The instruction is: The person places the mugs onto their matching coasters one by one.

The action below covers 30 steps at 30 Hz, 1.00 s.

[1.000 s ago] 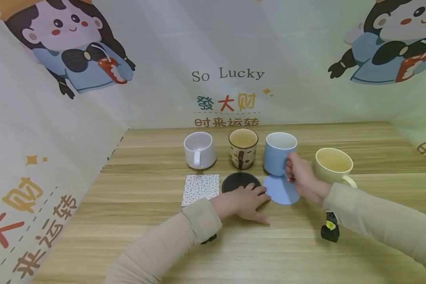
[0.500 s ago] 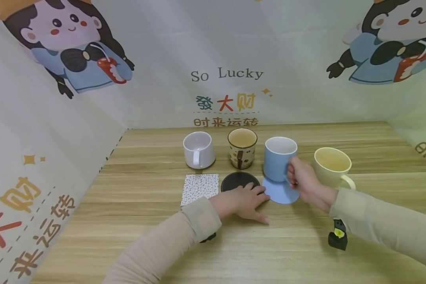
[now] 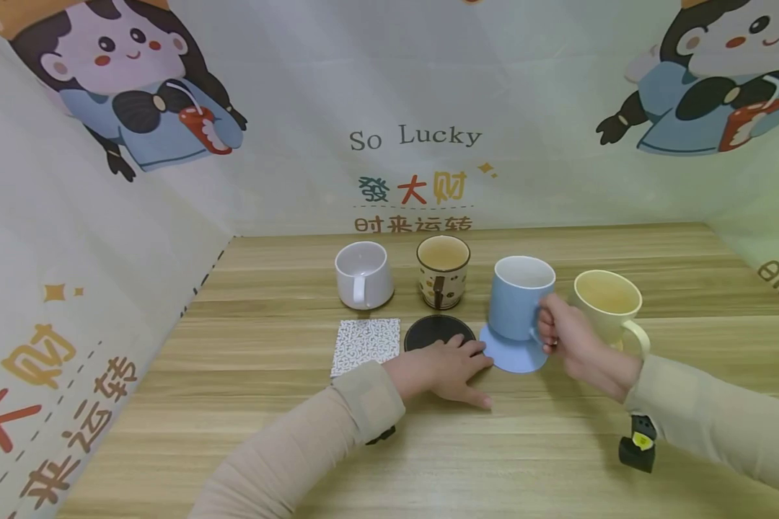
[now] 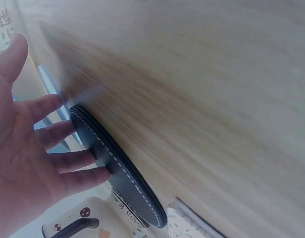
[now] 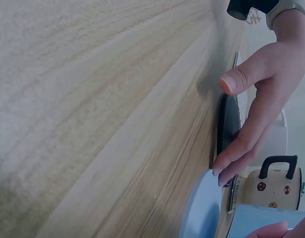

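My right hand [image 3: 568,339] grips the handle of a light blue mug [image 3: 519,299], which stands upright over the back part of a round blue coaster [image 3: 516,358]. In the right wrist view the mug [image 5: 259,221] shows close to that coaster [image 5: 197,213], with only a bit of the right hand at the lower corner. My left hand [image 3: 451,369] lies with fingers spread over a round black coaster [image 3: 431,331]; its fingertips reach the blue coaster's left edge. Stitching runs along the black coaster's rim [image 4: 125,173] in the left wrist view.
A white mug [image 3: 366,277] stands behind a square speckled coaster [image 3: 366,346]. Behind the black coaster is a patterned mug with a brown handle [image 3: 443,277]. A pale yellow mug [image 3: 606,306] stands right beside the right hand. Printed cloth [image 3: 285,144] closes off the table's back and sides.
My right hand has drawn the blue mug nearer and slightly right, so it now overlaps more of the blue coaster. The left hand has stayed in place.
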Tool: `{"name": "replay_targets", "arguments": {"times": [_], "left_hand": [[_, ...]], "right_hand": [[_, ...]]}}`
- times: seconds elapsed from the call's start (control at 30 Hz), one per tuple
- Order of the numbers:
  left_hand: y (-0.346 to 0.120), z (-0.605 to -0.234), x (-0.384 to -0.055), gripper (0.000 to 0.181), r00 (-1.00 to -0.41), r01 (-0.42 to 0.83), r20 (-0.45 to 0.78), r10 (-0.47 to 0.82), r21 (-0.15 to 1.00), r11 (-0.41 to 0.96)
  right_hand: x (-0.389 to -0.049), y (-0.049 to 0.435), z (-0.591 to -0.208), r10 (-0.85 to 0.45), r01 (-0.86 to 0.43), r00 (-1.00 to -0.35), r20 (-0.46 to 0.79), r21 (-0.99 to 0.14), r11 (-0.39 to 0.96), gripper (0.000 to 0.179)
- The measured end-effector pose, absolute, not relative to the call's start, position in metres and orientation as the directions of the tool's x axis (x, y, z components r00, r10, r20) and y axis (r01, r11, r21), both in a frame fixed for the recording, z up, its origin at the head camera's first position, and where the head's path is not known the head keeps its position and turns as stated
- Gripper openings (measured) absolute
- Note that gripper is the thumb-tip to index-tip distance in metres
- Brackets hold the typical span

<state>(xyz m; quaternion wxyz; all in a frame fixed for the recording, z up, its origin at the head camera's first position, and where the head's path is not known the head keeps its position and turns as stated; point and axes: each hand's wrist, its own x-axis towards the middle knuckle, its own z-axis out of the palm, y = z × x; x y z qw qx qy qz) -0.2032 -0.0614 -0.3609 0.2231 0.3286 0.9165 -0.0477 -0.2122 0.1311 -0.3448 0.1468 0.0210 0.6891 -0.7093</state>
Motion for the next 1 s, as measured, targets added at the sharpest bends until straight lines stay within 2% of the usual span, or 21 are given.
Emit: {"name": "replay_targets", "arguments": {"times": [1.0], "left_hand": [[-0.061,-0.365,-0.205,0.072,-0.687,0.619,-0.434,0.583,0.071,0.782]], "right_hand": [[-0.197,0.136,-0.353,-0.193,0.233,-0.952,-0.239,-0.971,0.054,0.037]]}}
